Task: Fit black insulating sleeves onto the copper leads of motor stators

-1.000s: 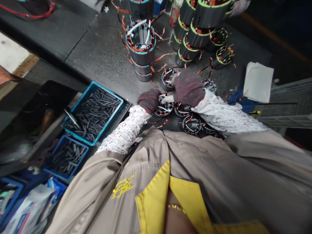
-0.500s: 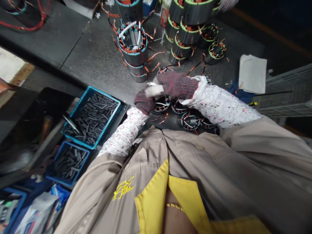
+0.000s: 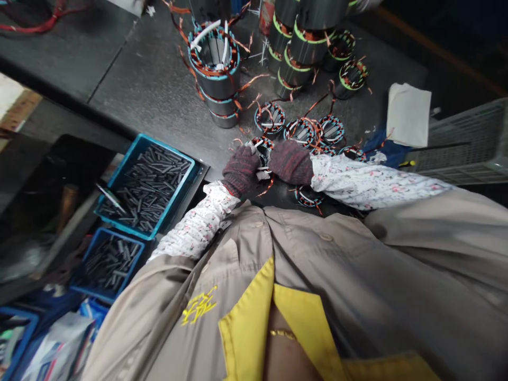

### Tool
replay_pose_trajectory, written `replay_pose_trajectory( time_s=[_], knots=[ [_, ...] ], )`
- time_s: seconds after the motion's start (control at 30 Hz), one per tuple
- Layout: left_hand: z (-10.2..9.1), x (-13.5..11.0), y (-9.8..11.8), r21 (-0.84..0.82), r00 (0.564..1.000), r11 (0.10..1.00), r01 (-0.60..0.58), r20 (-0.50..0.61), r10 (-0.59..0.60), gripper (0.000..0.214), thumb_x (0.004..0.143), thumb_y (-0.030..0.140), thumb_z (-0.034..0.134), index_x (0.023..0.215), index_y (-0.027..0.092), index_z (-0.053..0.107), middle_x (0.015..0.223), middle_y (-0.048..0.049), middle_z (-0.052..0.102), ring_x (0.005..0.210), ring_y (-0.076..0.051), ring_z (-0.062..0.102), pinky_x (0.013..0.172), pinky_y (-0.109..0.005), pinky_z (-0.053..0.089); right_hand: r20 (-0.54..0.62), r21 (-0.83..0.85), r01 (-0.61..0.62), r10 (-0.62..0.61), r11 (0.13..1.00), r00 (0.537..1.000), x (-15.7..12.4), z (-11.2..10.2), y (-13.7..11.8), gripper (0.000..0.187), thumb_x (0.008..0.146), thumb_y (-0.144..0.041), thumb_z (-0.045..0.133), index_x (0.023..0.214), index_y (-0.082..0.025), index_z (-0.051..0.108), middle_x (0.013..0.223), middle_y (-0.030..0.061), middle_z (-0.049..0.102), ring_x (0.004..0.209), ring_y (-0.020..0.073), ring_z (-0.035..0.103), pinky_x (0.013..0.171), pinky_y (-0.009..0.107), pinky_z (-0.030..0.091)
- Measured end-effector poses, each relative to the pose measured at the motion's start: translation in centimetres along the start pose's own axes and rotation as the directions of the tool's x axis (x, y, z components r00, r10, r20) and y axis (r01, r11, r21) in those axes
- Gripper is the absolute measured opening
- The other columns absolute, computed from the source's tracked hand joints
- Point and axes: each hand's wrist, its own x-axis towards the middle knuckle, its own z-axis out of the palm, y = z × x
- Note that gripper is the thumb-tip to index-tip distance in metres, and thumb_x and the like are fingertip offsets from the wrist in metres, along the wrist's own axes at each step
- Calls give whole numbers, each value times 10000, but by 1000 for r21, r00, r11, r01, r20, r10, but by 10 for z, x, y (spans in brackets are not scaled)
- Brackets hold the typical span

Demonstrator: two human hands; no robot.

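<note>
- Copper-wound small stator ring with teal insulation (image 3: 261, 152) sits near the front edge of the dark grey bench (image 3: 159, 90), between both gloves.
- Left hand (image 3: 240, 170), in a dark red knit glove, is curled tight on its near rim.
- Right hand (image 3: 290, 161) presses against its side; I cannot tell whether it grips.
- White lead sleeves seem to be getting dressed; the next move calls for fine fingertip work.
- Similar rings (image 3: 301, 129) lie just beyond, and a blue plastic tray (image 3: 166, 150) of black tubes is to the left.

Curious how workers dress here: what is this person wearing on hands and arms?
Both the left hand and right hand wear dark knitted gloves flecked with red. The forearms are covered by white floral-print sleeves, under a beige work jacket.
</note>
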Motion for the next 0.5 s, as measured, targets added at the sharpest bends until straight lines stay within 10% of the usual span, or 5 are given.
replay_pose_trajectory(
  time_s=[0.2, 0.37, 0.5],
  knots=[
    [-2, 1, -6, -13, 999, 999, -40, -26, 40, 526, 1106, 599, 953, 1491, 255, 854, 1700, -191, 786, 1591, -461, 731, 1326, -553, 641, -66, 209, -157, 174, 965, 982, -3, -40, 23, 483, 1288, -346, 645, 1688, -135, 816, 1665, 220, 845, 1536, 386, 795, 1322, 462, 630],
    [-10, 1, -2, -31, 999, 999, 23, 34, -22, 543, 1170, 642, 896, 1507, 218, 860, 1717, -216, 773, 1629, -466, 729, 1359, -541, 629, 111, -189, 16, 6, 982, 994, -1, -37, 4, 350, 1167, -156, 737, 1440, -44, 927, 1506, 315, 878, 1425, 488, 829, 1180, 540, 660],
    [-14, 1, 2, -82, 997, 995, 48, 68, -42, 568, 1176, 605, 891, 1595, 226, 837, 1842, -211, 709, 1738, -482, 650, 1466, -570, 550, 63, -56, 51, -47, 997, 997, 6, -9, -5, 257, 1155, -112, 691, 1210, -65, 937, 1289, 260, 928, 1267, 384, 853, 1134, 495, 638]
  ],
)
